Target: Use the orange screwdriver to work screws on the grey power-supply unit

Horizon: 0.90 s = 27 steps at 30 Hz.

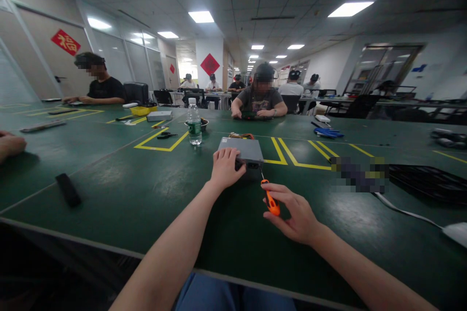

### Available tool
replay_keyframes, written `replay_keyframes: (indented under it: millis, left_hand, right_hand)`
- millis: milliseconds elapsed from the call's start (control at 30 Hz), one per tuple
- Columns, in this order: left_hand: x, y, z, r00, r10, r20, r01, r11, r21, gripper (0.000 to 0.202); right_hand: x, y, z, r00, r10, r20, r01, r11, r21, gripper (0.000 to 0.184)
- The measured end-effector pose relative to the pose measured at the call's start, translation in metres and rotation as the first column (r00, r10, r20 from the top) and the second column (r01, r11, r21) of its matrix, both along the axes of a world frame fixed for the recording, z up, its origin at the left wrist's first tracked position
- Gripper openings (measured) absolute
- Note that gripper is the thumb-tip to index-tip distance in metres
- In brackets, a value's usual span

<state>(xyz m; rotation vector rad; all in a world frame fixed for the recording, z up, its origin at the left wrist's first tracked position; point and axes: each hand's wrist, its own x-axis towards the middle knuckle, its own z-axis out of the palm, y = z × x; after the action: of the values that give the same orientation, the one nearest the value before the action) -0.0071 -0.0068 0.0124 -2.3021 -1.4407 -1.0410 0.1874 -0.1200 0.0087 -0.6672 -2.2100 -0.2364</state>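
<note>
My left hand (226,169) clasping a grey rectangular metal box (248,148) on the green worktop (138,214), my right hand (294,211) gripping an orange-and-black screwdriver (271,201) — tip at the box's near right corner — a clear plastic bottle (194,125) to the left.

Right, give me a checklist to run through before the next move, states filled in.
1. Left hand on the grey metal box: ok, resting on it.
2. Orange screwdriver in the right hand: ok, handle between fingers and thumb.
3. Screwdriver tip seated in a screw: cannot tell; it is at the box's near right corner, too small to see.
4. Wires clear of both hands: ok, they lie at the box's far side.
5. Water bottle upright and capped: ok.
</note>
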Motion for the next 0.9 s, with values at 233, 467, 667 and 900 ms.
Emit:
replay_keyframes:
  millis: [233,467,667,900]
  left_hand:
    - [-0.0008,0.0005,-0.0003,1.0,-0.015,0.004,0.015,1.0,0.01,0.036]
    - [-0.0006,0.0003,0.0,1.0,-0.006,0.0,0.006,1.0,-0.001,0.037]
    - [-0.001,0.0006,-0.0003,1.0,-0.013,0.001,0.013,1.0,0.008,0.036]
    - [-0.0005,0.0012,-0.0012,1.0,-0.006,0.004,0.006,1.0,0.016,0.037]
  right_hand:
    - [0.0007,-0.0026,0.0025,0.993,-0.014,0.116,0.016,1.0,-0.018,0.037]
    - [-0.0008,-0.0009,0.0002,0.999,-0.01,0.044,0.009,1.0,0.008,0.033]
    - [-0.0012,-0.0023,0.0014,0.99,-0.047,0.136,0.045,0.999,0.015,0.035]
    - [-0.003,-0.0021,0.0014,0.999,-0.028,0.038,0.027,0.999,0.029,0.03]
